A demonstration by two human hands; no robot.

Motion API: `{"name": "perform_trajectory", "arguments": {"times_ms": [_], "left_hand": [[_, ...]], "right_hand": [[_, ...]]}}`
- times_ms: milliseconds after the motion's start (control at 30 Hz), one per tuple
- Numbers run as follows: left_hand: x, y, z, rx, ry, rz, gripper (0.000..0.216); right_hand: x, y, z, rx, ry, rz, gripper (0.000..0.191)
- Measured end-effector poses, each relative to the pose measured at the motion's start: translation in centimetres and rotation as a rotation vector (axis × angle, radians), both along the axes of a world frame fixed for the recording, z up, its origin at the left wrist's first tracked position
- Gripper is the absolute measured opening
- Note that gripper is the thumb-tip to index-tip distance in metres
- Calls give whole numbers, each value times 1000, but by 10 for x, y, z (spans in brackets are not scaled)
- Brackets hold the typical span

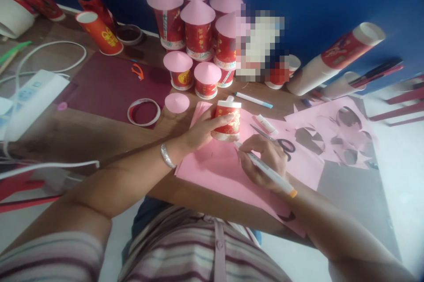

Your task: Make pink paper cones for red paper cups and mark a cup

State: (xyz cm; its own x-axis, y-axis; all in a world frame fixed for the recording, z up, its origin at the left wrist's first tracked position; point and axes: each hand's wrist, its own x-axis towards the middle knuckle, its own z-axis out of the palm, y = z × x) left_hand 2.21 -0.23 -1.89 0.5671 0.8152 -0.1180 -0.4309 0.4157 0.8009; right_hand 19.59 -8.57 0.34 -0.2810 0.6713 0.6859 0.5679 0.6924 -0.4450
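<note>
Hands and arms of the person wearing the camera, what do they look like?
The left hand has no glove, a silvery bracelet at the wrist and, farther up, a striped sleeve in cream, maroon and grey-blue. The right hand shows neither glove nor bracelet.

On the desk [109,141], near centre, paper [208,167]; just above it, a tube [229,129] left of a pen [270,172]. Right, scissors [264,133] beside a glue stick [266,124]. Far centre, cones [198,12] on tubes [198,41]; left, a ring [131,113] on a mat [112,81]; farther left, a power strip [38,99].
</note>
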Motion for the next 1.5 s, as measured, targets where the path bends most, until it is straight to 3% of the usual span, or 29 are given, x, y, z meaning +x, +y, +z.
{"name": "perform_trajectory", "arguments": {"times_ms": [200, 400, 767, 1133, 1500], "left_hand": [[-1, 1, -2, 16, -98, 47, 24], [-3, 4, -10, -42, -170, 71, 24], [0, 5, -8, -9, -200, 85, 24], [2, 1, -3, -13, -154, 118, 21], [-3, 5, -7, -43, -111, 131, 21]], "right_hand": [[2, 5, -2, 81, 14, 39, 14], [6, 9, -11, 178, -32, -20, 27], [14, 18, -31, 167, -113, -99, 41], [11, 20, -28, 167, -146, -102, 31], [12, 26, -34, 98, -38, -124, 27]]}}
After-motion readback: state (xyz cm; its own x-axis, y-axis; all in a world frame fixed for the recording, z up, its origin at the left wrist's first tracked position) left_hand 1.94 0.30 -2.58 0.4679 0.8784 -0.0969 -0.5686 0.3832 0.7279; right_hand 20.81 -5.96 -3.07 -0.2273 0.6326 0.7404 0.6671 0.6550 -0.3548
